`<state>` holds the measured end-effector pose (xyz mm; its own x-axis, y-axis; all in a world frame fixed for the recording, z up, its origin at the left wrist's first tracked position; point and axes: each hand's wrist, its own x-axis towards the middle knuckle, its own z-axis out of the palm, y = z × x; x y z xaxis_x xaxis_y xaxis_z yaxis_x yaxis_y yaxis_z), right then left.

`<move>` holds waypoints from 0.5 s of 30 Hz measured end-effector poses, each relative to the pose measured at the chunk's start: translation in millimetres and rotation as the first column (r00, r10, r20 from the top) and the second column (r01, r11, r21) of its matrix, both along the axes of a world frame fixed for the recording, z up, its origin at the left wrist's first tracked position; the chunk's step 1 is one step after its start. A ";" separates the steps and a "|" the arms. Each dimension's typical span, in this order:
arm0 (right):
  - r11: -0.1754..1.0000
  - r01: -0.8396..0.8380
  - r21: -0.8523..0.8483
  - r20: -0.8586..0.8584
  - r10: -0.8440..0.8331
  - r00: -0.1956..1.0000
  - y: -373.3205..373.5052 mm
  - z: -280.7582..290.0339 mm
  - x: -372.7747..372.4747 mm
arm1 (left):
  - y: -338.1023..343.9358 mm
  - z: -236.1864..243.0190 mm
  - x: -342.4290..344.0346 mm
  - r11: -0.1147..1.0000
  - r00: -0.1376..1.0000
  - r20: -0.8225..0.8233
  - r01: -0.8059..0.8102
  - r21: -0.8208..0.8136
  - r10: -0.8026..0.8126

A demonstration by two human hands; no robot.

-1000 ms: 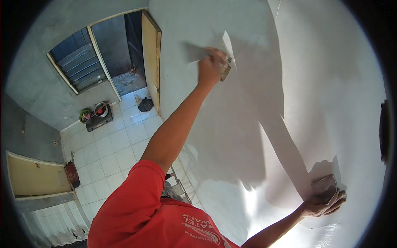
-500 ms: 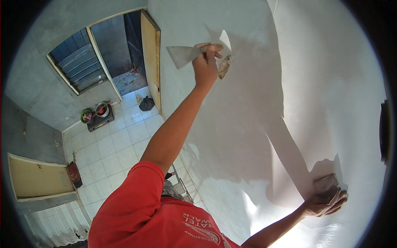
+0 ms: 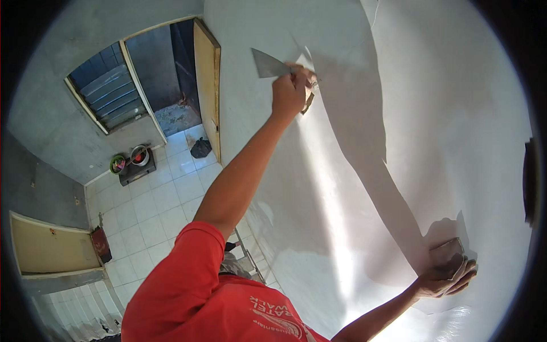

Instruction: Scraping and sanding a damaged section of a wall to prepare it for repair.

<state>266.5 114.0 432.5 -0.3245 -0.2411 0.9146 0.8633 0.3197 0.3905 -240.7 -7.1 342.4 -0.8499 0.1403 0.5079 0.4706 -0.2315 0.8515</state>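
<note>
High on the pale wall (image 3: 347,199), my left hand (image 3: 290,94) is closed around a putty knife. Its wide, grey putty knife blade (image 3: 268,64) flares out to the left of my fingers, and the handle is mostly hidden in my grip. Just below those fingers is a rough brown patch (image 3: 308,105); I cannot tell whether it is a hole in the wall or a loose piece. Low on the right, my right hand (image 3: 447,284) grips a flat, dark grey rectangular plate (image 3: 448,255) with brownish edges, close to the wall.
Far left, an open door (image 3: 206,85) stands beside a louvred window (image 3: 111,91). On the white tiled floor (image 3: 148,211) are a black bag (image 3: 200,148), a green bucket (image 3: 118,164) and a white bucket (image 3: 139,155). A ladder-like metal frame (image 3: 250,259) shows beside my body.
My left hand has shifted slightly right and down with the putty knife, whose blade is now tilted differently. A bright streak of light has appeared down the wall. My right hand has hardly moved.
</note>
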 end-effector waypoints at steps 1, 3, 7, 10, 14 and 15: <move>1.000 -0.001 0.000 0.001 0.001 1.000 -0.6 -0.4 -0.2 | 0.2 4.1 0.9 0.947 0.975 -0.190 -0.051 0.318 0.117; 1.000 -0.002 0.000 -0.008 0.002 1.000 -1.2 -0.6 -0.9 | -2.2 9.8 2.0 0.949 0.991 -0.066 -0.090 0.301 0.115; 1.000 0.000 0.001 0.014 0.000 1.000 -0.2 -0.8 0.2 | -4.9 10.5 3.4 0.997 0.997 0.065 -0.030 -0.074 0.035; 1.000 -0.026 0.001 0.011 0.025 1.000 1.8 -0.1 2.5 | -2.8 3.3 1.9 0.994 0.998 -0.049 -0.022 0.104 0.027; 0.997 -0.079 -0.012 0.041 0.079 0.996 1.6 0.5 4.0 | 0.8 -3.6 -2.4 0.962 0.980 0.110 -0.184 0.200 0.165; 0.999 -0.035 -0.018 0.036 0.035 0.999 1.2 0.3 3.4 | 1.1 -2.8 -6.0 0.978 0.987 -0.030 -0.154 0.143 0.160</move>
